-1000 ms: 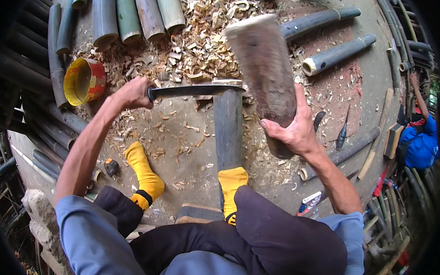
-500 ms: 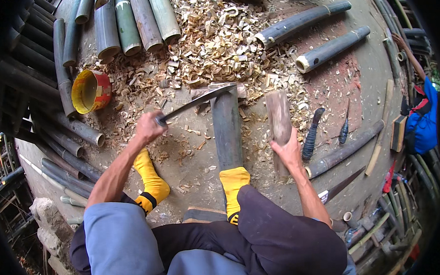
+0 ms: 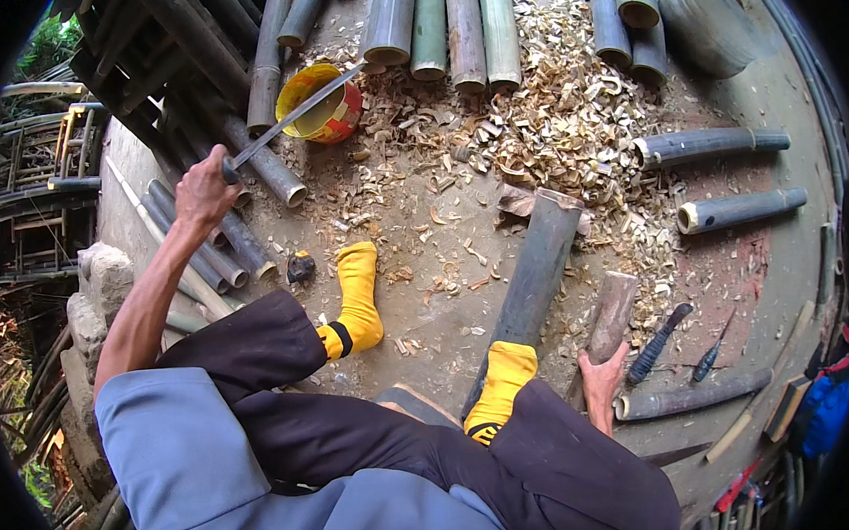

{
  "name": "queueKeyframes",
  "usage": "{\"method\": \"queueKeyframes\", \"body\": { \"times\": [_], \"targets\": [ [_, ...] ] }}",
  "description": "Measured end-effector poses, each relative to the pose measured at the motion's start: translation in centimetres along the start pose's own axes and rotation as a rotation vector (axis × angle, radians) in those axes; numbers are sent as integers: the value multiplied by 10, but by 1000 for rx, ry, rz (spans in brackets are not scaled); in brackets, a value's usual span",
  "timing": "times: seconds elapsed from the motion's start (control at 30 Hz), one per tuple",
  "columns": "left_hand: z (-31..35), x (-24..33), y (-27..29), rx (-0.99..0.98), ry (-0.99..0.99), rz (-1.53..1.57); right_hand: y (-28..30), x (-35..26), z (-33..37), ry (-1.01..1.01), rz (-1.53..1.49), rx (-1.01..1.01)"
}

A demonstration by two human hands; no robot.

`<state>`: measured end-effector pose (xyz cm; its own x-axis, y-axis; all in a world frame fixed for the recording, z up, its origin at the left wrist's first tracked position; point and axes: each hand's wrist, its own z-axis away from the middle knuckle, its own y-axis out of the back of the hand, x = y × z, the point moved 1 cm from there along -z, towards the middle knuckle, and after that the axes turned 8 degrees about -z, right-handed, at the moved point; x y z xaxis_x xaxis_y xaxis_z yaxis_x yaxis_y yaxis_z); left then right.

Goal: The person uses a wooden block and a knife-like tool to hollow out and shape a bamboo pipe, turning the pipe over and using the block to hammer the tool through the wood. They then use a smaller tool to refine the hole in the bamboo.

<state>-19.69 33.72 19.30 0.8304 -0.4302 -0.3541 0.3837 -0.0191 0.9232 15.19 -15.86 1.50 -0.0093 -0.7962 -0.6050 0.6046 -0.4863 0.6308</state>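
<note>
Floor [image 3: 417, 313]: soft daylight, faint shadows!
Dark poles [image 3: 192, 48] left of the bucket [image 3: 347, 114]: gloom.
Blue bag [image 3: 826, 413], bucket's far right: perhaps blurred.
Rightmost pole [image 3: 819, 87]: bowed, black beyond.

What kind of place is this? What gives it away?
Probably a bamboo workshop: cut bamboo tubes lie around, pale shavings are piled up near them, and the left hand holds a long knife.

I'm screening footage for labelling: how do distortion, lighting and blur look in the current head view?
Head view: black fisheye border, long poles at the right bowing; head view: soft light on the floor, stacked bamboo at upper left in deep shade; head view: left hand, knife and right hand readable, without heavy blur.
</note>
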Motion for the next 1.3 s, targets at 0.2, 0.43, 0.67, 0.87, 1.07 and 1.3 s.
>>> {"method": "queueKeyframes", "body": {
  "times": [0.2,0.43,0.67,0.87,1.07,1.3],
  "targets": [
    [-11,-18,-29,-204,151,-193,12,2,-10,52,6,-65],
    [-60,-26,-75,-276,13,-327,26,-5,-19,69,24,-82],
    [-24,-34,-13,-189,121,-3,40,-30,2,-9,-157,-129],
    [10,123,-8,-17,-564,386,17,-83,13,213,-285,-35],
    [21,201,-56,-113,-783,301,1,-91,12,179,-205,-132],
    [15,208,-69,-32,-868,269,-2,-79,7,205,-161,-123]
  ]
}}
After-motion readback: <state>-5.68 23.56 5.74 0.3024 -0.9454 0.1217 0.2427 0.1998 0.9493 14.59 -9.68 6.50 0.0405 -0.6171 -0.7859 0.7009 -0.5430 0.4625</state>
